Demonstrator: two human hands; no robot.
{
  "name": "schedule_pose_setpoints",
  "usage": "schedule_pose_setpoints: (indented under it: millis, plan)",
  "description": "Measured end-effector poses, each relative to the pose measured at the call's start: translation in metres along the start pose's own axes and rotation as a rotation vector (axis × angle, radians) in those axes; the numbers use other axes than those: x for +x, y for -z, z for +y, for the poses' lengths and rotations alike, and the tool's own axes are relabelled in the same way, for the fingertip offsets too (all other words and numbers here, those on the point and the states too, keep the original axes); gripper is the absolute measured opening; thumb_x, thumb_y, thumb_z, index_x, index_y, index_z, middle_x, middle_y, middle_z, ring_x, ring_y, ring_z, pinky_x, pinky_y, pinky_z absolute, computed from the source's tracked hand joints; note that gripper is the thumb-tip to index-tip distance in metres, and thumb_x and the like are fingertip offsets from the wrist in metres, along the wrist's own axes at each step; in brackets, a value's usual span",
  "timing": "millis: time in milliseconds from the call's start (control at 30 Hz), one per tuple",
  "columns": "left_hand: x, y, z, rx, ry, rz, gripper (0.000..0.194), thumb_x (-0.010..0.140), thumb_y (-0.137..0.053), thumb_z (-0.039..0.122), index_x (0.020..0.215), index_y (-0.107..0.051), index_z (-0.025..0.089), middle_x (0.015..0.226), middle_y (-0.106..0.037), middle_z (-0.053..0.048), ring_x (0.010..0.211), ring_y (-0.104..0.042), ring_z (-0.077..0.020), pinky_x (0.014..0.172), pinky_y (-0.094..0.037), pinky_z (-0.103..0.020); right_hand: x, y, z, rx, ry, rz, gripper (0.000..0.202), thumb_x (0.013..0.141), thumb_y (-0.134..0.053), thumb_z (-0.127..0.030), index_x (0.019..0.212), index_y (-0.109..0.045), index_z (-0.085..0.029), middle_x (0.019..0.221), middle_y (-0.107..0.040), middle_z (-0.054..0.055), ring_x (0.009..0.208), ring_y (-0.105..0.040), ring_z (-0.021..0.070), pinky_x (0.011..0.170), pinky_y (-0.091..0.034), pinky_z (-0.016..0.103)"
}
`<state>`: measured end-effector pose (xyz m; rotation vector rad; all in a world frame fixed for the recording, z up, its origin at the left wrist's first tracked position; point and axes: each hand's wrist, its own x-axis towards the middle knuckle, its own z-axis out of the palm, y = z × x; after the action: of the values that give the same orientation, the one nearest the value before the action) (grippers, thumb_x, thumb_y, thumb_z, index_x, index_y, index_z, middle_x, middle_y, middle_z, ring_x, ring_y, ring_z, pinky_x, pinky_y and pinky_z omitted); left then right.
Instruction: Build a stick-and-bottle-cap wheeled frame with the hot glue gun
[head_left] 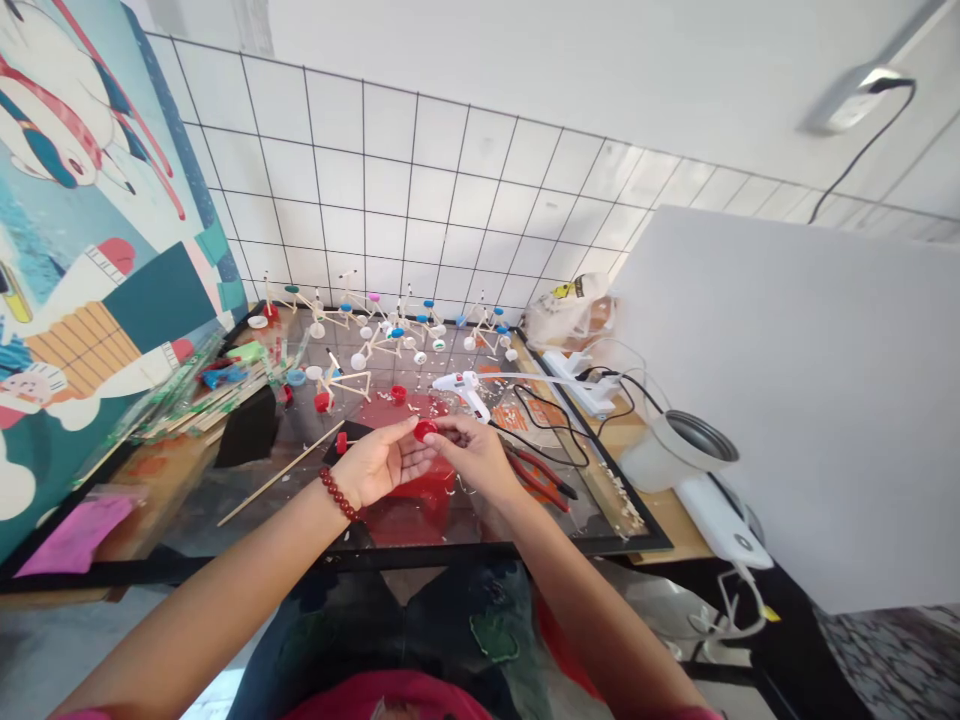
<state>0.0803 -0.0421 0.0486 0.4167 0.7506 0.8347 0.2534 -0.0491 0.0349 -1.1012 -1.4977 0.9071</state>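
A small red bottle cap (424, 430) is between my two hands, its hollow side showing. My right hand (476, 450) pinches its edge with thumb and fingers. My left hand (382, 462), palm up with a bead bracelet at the wrist, supports the cap between thumb and fingertips. Just left of that hand, another red cap (342, 443) sits on the end of a short stick, partly hidden by the hand. A white glue gun (465, 390) lies beyond my fingers. A loose red cap (399, 394) is beside it. Red-handled pliers (536, 475) lie right of my right hand.
Several stick models with bottle-cap wheels (397, 335) stand at the back. A long wooden stick (281, 473) lies left, near a bundle of sticks (225, 400). Glue-gun cord, power strip (581, 385) and white container (675, 450) are at right. Scraps litter the glass tabletop (480, 520).
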Motion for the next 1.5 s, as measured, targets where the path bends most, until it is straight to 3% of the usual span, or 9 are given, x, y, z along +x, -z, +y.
schedule_pose_setpoints:
  millis: [233, 433, 633, 833, 900, 1100, 1233, 1367, 1500]
  plan:
    - [-0.013, -0.008, -0.004, 0.027, -0.379, -0.209, 0.037, 0.078, -0.074, 0.026, 0.112, -0.067, 0.016, 0.085, -0.075, -0.005, 0.083, -0.071, -0.0171, 0.084, -0.053, -0.029, -0.002, 0.010, -0.013, 0.233, -0.102, -0.037, 0.020, 0.075, -0.076, -0.039, 0.087, -0.076, -0.023, 0.078, -0.074, 0.002, 0.067, -0.066, 0.0152, 0.066, -0.057, 0.029]
    - [-0.018, -0.020, -0.034, 0.213, -0.182, -0.414, 0.058, 0.071, -0.080, 0.021, 0.125, -0.060, 0.021, 0.082, -0.071, -0.002, 0.077, -0.069, -0.0177, 0.081, -0.052, -0.032, -0.001, 0.027, -0.031, 0.220, 0.005, 0.190, 0.013, 0.076, -0.075, -0.034, 0.085, -0.074, -0.024, 0.083, -0.075, 0.002, 0.071, -0.069, 0.0164, 0.073, -0.059, 0.033]
    - [-0.037, 0.010, -0.020, 0.696, -0.381, -0.193, 0.064, 0.075, -0.076, 0.025, 0.134, -0.054, 0.019, 0.084, -0.068, -0.002, 0.076, -0.064, -0.0159, 0.071, -0.048, -0.027, -0.039, 0.116, -0.047, -0.360, 0.267, 0.404, 0.013, 0.083, -0.071, -0.037, 0.086, -0.077, -0.025, 0.093, -0.075, 0.006, 0.093, -0.068, 0.0236, 0.090, -0.053, 0.043]
    - [-0.050, 0.021, -0.024, 1.195, -0.763, 0.050, 0.056, 0.076, -0.073, 0.023, 0.131, -0.061, 0.025, 0.093, -0.074, -0.005, 0.096, -0.065, -0.0251, 0.097, -0.045, -0.040, -0.076, 0.183, -0.038, -0.270, 0.147, 1.003, 0.028, 0.081, -0.073, -0.048, 0.073, -0.075, -0.020, 0.048, -0.048, 0.000, 0.041, -0.042, 0.0121, 0.040, -0.032, 0.030]
    - [-0.049, 0.014, -0.039, 1.314, -0.871, 0.070, 0.058, 0.076, -0.075, 0.024, 0.132, -0.061, 0.027, 0.096, -0.074, -0.007, 0.093, -0.065, -0.0269, 0.090, -0.049, -0.040, -0.080, 0.180, -0.031, -0.353, 0.086, 0.899, 0.026, 0.074, -0.079, -0.046, 0.081, -0.077, -0.021, 0.054, -0.057, 0.002, 0.044, -0.049, 0.0137, 0.041, -0.035, 0.030]
    - [-0.029, 0.005, -0.072, 1.795, -0.906, 0.319, 0.068, 0.086, -0.063, 0.019, 0.149, -0.037, 0.020, 0.088, -0.071, -0.007, 0.089, -0.063, -0.0287, 0.081, -0.051, -0.043, -0.062, 0.108, -0.012, -0.589, 0.063, 0.042, 0.018, 0.081, -0.070, -0.038, 0.085, -0.077, -0.021, 0.079, -0.076, 0.005, 0.065, -0.067, 0.0190, 0.060, -0.051, 0.029]
    - [-0.029, 0.017, -0.064, 1.918, -0.901, 0.407, 0.075, 0.086, -0.067, 0.027, 0.151, -0.031, 0.017, 0.091, -0.071, -0.007, 0.090, -0.063, -0.0293, 0.081, -0.052, -0.043, -0.038, 0.067, -0.003, -0.560, 0.033, -0.079, 0.020, 0.086, -0.063, -0.037, 0.078, -0.074, -0.022, 0.065, -0.071, 0.001, 0.056, -0.063, 0.0160, 0.056, -0.047, 0.026]
    - [-0.050, 0.043, -0.033, 1.761, -1.122, 0.553, 0.072, 0.090, -0.062, 0.032, 0.152, -0.028, 0.022, 0.111, -0.070, -0.010, 0.104, -0.064, -0.0280, 0.091, -0.051, -0.041, -0.013, 0.061, 0.012, -0.582, -0.019, -0.162, 0.020, 0.083, -0.064, -0.039, 0.077, -0.072, -0.022, 0.064, -0.068, 0.000, 0.057, -0.060, 0.0155, 0.056, -0.044, 0.026]
    - [-0.057, 0.072, 0.010, 1.639, -0.988, 0.698, 0.089, 0.082, -0.069, 0.029, 0.155, -0.019, 0.021, 0.123, -0.066, -0.012, 0.113, -0.062, -0.0309, 0.093, -0.052, -0.044, 0.016, 0.073, 0.035, -0.660, -0.101, 0.047, 0.028, 0.076, -0.069, -0.042, 0.089, -0.068, -0.017, 0.076, -0.068, 0.004, 0.067, -0.061, 0.0186, 0.063, -0.047, 0.029]
